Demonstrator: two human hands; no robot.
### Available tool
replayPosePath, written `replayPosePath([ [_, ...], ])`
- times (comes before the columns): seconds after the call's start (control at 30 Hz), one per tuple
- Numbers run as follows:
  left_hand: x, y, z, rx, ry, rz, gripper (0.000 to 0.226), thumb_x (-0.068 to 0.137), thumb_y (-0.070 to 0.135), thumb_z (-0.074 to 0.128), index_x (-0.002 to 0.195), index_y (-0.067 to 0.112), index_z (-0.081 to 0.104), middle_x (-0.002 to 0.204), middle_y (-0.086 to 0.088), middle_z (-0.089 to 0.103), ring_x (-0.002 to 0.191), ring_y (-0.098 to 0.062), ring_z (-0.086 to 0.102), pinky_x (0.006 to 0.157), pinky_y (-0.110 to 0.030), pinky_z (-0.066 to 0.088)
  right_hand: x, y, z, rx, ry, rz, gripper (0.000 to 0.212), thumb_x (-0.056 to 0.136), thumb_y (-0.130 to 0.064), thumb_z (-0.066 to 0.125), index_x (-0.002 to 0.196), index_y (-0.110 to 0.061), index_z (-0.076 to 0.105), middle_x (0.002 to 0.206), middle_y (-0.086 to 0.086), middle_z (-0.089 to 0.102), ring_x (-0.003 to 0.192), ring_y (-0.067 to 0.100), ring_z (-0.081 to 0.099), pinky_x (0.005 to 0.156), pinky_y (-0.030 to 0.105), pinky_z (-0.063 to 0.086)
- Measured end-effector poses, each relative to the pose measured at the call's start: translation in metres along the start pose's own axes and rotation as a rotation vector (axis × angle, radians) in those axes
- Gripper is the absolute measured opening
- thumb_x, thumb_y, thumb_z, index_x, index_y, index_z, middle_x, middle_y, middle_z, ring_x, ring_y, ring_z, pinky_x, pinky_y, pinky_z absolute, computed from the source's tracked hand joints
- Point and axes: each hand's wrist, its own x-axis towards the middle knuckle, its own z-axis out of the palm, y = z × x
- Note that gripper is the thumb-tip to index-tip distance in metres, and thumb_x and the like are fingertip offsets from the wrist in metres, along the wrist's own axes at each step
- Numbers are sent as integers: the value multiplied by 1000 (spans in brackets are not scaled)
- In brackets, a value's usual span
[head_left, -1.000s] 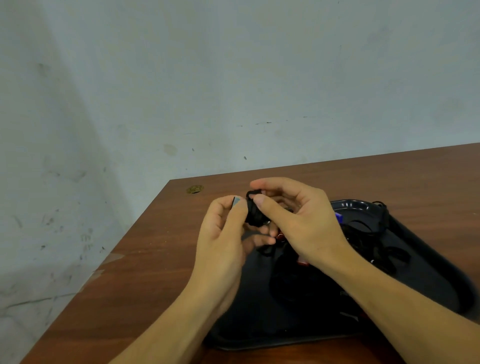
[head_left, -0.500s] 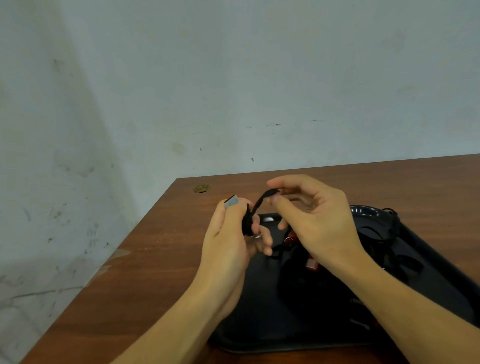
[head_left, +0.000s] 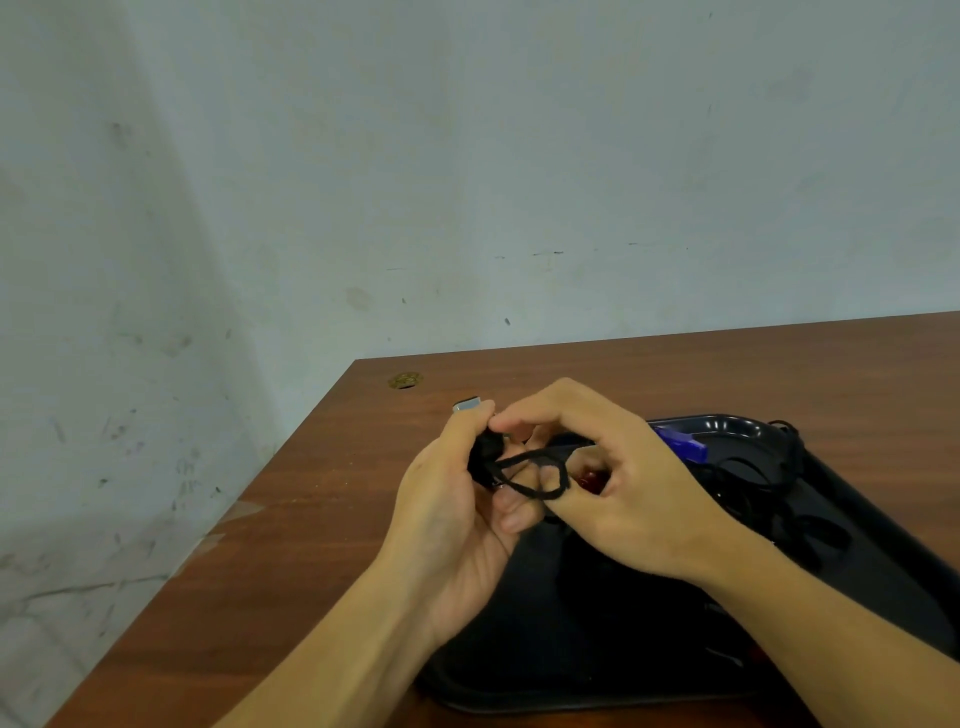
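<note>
The right hand (head_left: 623, 488) had dropped from the raised pinch of half a second before. The cable (head_left: 530, 456) now ran as a loop round its curled fingers, likely another turn going onto the coil (head_left: 485, 451). The left hand (head_left: 447, 519) stayed clamped on that coil, with the silver plug (head_left: 467, 404) poking out above the thumb. Both hands hung over the left end of the tray (head_left: 727, 426). More cords and a blue piece (head_left: 680, 444) lay in it, on the table (head_left: 311, 519).

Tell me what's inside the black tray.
A blue plastic piece and loose black cords lie in the tray, with something red glimpsed between the right hand's fingers. The left hand and right forearm hide much of the floor.
</note>
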Motion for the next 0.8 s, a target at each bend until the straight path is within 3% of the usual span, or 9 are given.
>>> replayPosePath([
  [0.13,0,2,-1,-38,45,-12,24,100,26,50,83,10,48,58,-5,41,37,-10,43,36,-19,26,1,0,-6,-56,-8,-78,33,83,-6,70,110,-25,71,107,-10,60,97,22,63,58,24,51],
  [0.4,2,1,-4,-19,33,-30,14,95,20,55,88,11,47,62,-4,33,40,-8,33,32,-16,25,2,-3,-3,-104,-27,-193,22,84,-16,78,105,-21,74,106,-3,60,97,23,63,65,34,55],
  [0.53,1,2,-4,33,53,-17,19,94,11,52,75,11,49,59,-1,35,37,-6,30,30,-16,20,1,-5,1,-147,-24,-236,6,82,-13,76,80,-18,73,97,-4,62,92,22,64,74,42,52],
  [0.63,3,3,-5,104,3,29,34,97,13,48,63,9,48,53,-1,33,36,-7,23,34,-20,15,1,-8,0,134,-43,-61,15,82,-17,66,67,-19,64,84,-2,63,73,16,60,63,32,49],
  [0.7,1,1,-4,244,-60,102,29,100,15,46,72,8,48,54,-2,39,41,-10,23,40,-26,13,4,-12,-2,459,-43,121,18,80,-20,65,62,-17,63,74,9,59,58,12,48,51,23,37],
  [0.8,-1,-3,-4,434,-103,197,20,103,21,48,87,10,49,62,-5,29,48,-15,20,44,-28,15,9,-15,-4,784,105,396,25,82,-25,69,60,-15,62,68,4,58,52,8,39,46,22,20],
])
